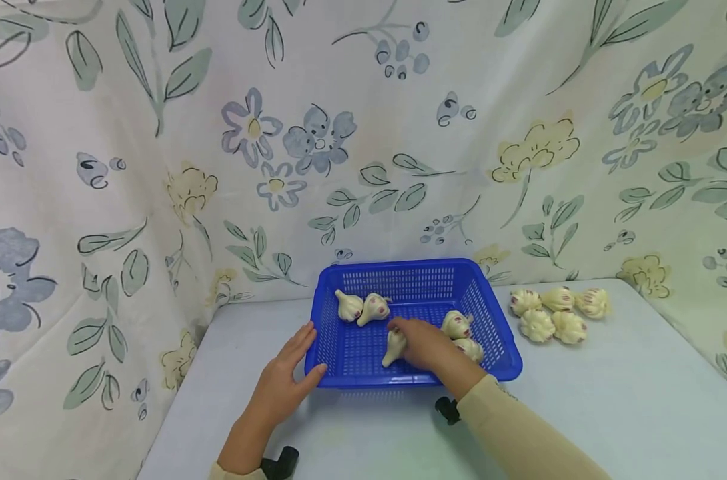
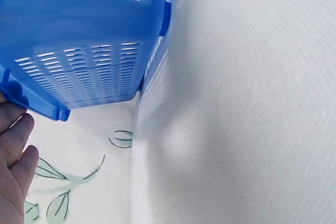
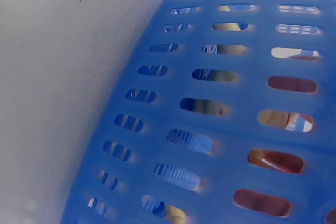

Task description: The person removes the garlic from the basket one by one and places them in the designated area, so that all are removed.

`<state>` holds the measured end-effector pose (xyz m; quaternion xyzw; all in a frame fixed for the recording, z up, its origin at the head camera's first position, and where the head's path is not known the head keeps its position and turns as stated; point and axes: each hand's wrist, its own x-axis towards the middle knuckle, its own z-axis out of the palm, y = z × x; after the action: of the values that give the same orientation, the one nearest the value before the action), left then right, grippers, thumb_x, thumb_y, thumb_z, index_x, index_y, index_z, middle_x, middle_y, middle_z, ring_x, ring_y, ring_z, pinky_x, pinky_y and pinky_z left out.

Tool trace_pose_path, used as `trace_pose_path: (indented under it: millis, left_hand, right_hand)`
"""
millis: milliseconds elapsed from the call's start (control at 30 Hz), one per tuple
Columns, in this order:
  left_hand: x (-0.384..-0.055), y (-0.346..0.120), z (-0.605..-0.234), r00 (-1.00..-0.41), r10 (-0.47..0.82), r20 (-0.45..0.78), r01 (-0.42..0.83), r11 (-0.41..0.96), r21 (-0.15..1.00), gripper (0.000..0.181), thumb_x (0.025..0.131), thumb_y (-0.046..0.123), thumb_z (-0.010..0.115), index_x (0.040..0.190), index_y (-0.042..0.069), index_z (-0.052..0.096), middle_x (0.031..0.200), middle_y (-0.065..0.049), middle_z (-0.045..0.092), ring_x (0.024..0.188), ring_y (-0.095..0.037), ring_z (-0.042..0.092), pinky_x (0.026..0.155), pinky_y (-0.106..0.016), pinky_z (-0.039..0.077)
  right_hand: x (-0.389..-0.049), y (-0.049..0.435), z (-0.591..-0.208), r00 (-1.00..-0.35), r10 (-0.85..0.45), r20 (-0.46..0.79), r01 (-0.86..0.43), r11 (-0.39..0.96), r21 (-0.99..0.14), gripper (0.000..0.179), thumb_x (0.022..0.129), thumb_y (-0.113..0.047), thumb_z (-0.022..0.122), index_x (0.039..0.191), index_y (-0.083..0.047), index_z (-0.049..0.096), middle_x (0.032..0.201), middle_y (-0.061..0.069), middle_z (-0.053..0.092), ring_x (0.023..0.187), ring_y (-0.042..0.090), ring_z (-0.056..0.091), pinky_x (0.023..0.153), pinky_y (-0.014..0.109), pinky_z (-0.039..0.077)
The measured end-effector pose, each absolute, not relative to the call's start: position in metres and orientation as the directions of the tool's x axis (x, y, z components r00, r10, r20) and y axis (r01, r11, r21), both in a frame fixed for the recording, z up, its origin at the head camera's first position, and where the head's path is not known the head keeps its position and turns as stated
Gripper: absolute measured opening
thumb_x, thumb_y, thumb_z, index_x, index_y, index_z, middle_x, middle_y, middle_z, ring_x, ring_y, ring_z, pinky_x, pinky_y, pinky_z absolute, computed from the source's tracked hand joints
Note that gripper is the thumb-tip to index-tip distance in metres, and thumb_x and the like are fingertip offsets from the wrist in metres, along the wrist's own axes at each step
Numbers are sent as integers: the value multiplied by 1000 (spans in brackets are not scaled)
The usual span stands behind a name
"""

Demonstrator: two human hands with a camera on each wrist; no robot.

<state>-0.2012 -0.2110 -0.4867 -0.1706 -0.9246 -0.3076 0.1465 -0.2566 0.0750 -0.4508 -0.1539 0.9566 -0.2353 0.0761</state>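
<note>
A blue plastic basket (image 1: pixel 375 382) with slotted walls stands on the white table. My left hand (image 1: pixel 282 387), fingers straight, touches its left rim; the left wrist view shows those fingers (image 2: pixel 16 140) against the rim. Inside the basket, my right hand (image 1: pixel 422 343) grips a garlic bulb (image 1: pixel 393 348) by its rounded end, with the stem pointing towards me. Two garlic bulbs (image 1: pixel 349 307) lie at the back left of the basket. Two others (image 1: pixel 456 325) lie at the right, partly behind my right hand. In the right wrist view the basket wall (image 3: pixel 152 142) mostly hides hand and bulbs.
Several garlic bulbs (image 1: pixel 537 325) sit grouped in two rows on the table, right of the basket. Behind the table hangs a floral cloth (image 1: pixel 393 133). Black devices (image 1: pixel 447 410) are strapped at both wrists.
</note>
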Motion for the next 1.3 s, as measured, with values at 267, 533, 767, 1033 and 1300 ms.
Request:
trace_pose_path:
  millis: [267, 533, 767, 1033, 1300]
  left_hand:
    - [-201, -211, -486, -892, 229, 390, 418, 748, 516, 67, 92, 43, 66, 149, 16, 45, 158, 4, 37, 143, -30, 38, 109, -55, 39]
    - [-201, -210, -484, -902, 220, 372, 399, 754, 522, 67, 92, 43, 66, 149, 16, 45, 158, 4, 37, 143, -29, 38, 109, -55, 39]
    - [-201, -209, -484, -909, 215, 357, 385, 759, 525, 67, 92, 43, 66, 149, 17, 44, 158, 4, 36, 144, -30, 37, 110, -55, 37]
    - [-201, -209, -484, -911, 217, 352, 384, 761, 524, 67, 93, 45, 64, 150, 18, 43, 159, 4, 35, 144, -28, 37, 110, -55, 38]
    - [-201, -208, -484, -917, 210, 339, 371, 764, 528, 66, 93, 42, 65, 151, 19, 42, 159, 5, 34, 145, -25, 35, 110, -54, 38]
  right_hand:
    - [-257, 75, -452, -928, -354, -116, -253, 826, -503, 64, 75, -23, 83, 133, -8, 58, 131, 17, 58, 122, 36, 56, 102, 53, 46]
    - [-258, 74, -451, -908, -402, -121, -277, 790, -547, 52, 74, -23, 83, 118, -11, 58, 108, 3, 66, 99, 22, 62, 91, 44, 51]
    - [-260, 73, -453, -912, -391, -120, -261, 783, -564, 59, 72, -37, 84, 118, -14, 55, 101, 1, 65, 88, 18, 59, 83, 42, 52]
    - [-259, 72, -451, -919, -376, -121, -262, 809, -526, 53, 67, -53, 83, 105, -23, 61, 107, 4, 59, 90, 18, 56, 82, 43, 53]
    - [-257, 71, -448, -926, -373, -62, -274, 775, -569, 66, 66, -50, 85, 119, -15, 65, 112, 6, 59, 91, 20, 57, 85, 42, 54]
